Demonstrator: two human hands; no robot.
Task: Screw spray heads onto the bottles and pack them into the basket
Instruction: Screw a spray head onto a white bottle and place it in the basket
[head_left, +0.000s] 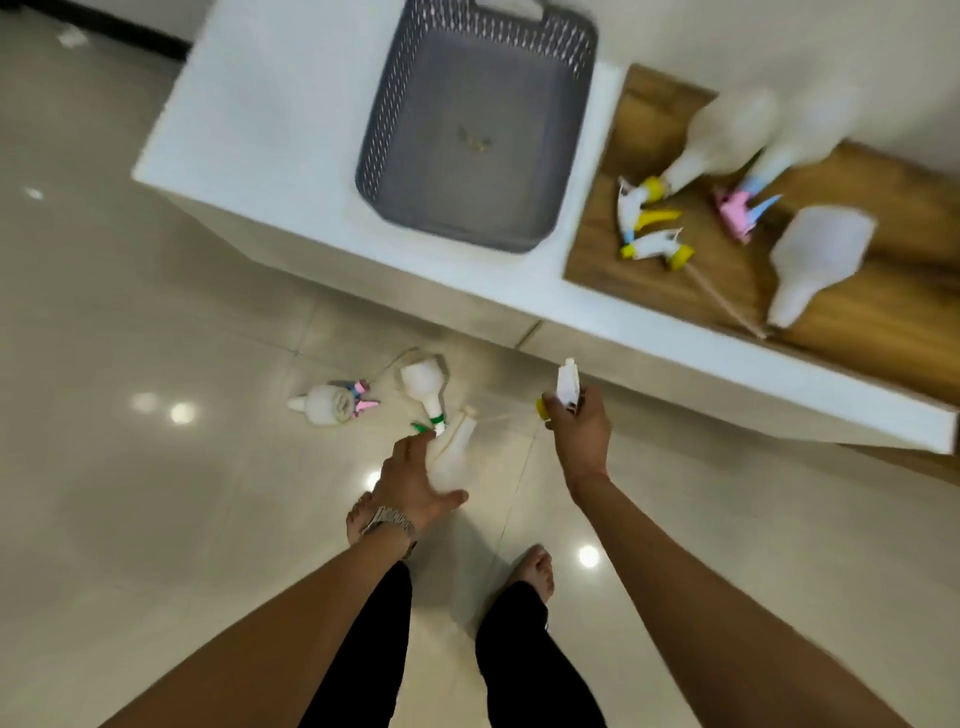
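Observation:
My left hand (415, 483) grips a clear headless bottle (454, 449), its neck pointing up and to the right. My right hand (576, 431) grips a white spray head with a yellow collar (565, 387). Its thin dip tube (501, 417) reaches left toward the bottle's neck. The grey basket (571, 104) stands on the white counter, with only a small scrap inside. A wooden board (883, 312) carries a bottle with a yellow head (722, 140), a bottle with a pink and blue head (800, 140), a loose yellow spray head (657, 248) and a headless bottle (815, 260).
On the glossy tiled floor lie a bottle with a green head (423, 382) and a bottle with a pink and blue head (332, 405). The white counter's edge (675, 358) runs just beyond my hands. My bare feet (535, 569) stand below.

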